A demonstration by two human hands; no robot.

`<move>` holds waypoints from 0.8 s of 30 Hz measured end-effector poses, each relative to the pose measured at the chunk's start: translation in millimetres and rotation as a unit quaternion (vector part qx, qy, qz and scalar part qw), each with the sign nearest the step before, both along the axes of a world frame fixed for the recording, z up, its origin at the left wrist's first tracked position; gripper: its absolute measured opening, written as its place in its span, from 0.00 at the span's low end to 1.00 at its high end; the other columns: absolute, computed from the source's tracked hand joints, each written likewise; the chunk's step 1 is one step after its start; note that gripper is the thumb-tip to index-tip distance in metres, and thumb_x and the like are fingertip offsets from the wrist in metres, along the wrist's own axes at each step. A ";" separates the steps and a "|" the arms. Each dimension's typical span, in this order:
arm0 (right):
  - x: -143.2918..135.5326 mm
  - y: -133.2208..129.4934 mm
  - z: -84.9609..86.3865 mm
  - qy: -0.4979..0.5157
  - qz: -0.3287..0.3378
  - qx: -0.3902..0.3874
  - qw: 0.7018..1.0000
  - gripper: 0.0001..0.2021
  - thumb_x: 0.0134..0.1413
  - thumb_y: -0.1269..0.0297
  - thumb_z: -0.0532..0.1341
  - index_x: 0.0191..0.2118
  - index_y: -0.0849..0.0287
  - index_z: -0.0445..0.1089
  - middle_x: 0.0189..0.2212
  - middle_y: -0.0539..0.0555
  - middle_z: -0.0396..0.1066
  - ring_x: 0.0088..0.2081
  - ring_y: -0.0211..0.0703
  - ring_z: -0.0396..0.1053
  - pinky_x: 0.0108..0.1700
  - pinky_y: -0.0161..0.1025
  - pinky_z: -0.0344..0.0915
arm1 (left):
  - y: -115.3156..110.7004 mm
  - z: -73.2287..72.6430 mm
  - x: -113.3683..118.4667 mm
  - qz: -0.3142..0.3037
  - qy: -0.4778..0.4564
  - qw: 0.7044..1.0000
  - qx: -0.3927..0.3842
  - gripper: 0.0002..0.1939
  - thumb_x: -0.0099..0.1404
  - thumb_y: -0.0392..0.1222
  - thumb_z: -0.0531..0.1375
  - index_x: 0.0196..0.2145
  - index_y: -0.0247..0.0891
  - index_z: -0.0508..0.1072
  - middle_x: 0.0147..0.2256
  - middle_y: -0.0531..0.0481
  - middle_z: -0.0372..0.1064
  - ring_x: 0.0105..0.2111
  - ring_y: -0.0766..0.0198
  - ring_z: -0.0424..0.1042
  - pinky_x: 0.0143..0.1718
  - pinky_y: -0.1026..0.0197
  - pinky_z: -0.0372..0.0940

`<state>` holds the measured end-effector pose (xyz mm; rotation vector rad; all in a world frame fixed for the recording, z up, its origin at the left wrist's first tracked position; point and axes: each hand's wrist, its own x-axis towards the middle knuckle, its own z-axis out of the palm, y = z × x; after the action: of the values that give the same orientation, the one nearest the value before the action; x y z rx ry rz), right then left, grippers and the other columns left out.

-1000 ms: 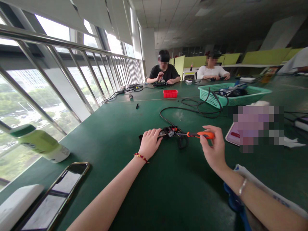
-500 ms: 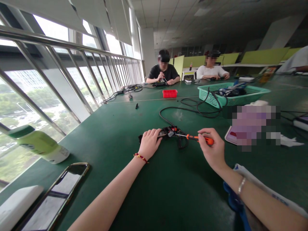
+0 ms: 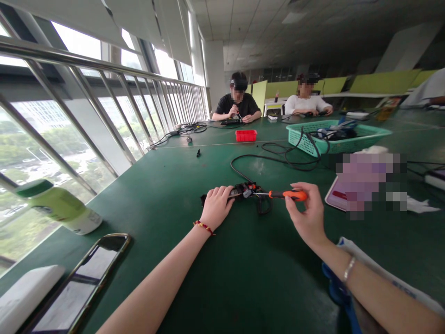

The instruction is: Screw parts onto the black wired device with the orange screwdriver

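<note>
A black device with exposed inner parts [image 3: 246,190] lies on the green table, with a black cable running from its far side. My left hand [image 3: 218,204] is wrapped over the device's left part and grips it against the table. On the right, my right hand [image 3: 308,213] holds an orange and black screwdriver [image 3: 288,195] by the handle's end, thumb below and fingers above. The screwdriver lies nearly level, and its metal shaft points left into the device's open part. Whether the tip sits on a screw is too small to tell.
A turquoise basket [image 3: 302,146] with cables and tools stands back right. A red tray [image 3: 246,135] lies ahead. At left are a green bottle [image 3: 60,206], a phone [image 3: 83,283] and a white box [image 3: 29,292]. Two people [image 3: 237,104] sit across the table.
My right hand's fingers have shifted on the screwdriver handle, opening slightly and showing more of it. My left hand and the device stay in place.
</note>
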<state>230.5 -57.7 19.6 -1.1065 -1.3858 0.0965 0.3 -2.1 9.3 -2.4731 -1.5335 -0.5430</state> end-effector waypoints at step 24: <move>-0.1 -1.1 0.4 -0.007 0.006 -0.020 1.000 0.09 0.49 0.66 0.60 0.38 0.57 0.64 0.30 0.50 0.66 0.30 0.38 0.67 0.33 0.37 0.65 | 0.2 -1.0 -0.4 0.003 0.010 1.000 0.003 0.17 0.67 0.43 0.49 0.52 0.37 0.60 0.45 0.47 0.65 0.43 0.57 0.63 0.45 0.54 0.57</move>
<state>230.4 -58.8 20.0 -1.1349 -1.4087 0.1259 -0.1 -1.9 8.3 -2.4608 -1.5307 -0.5192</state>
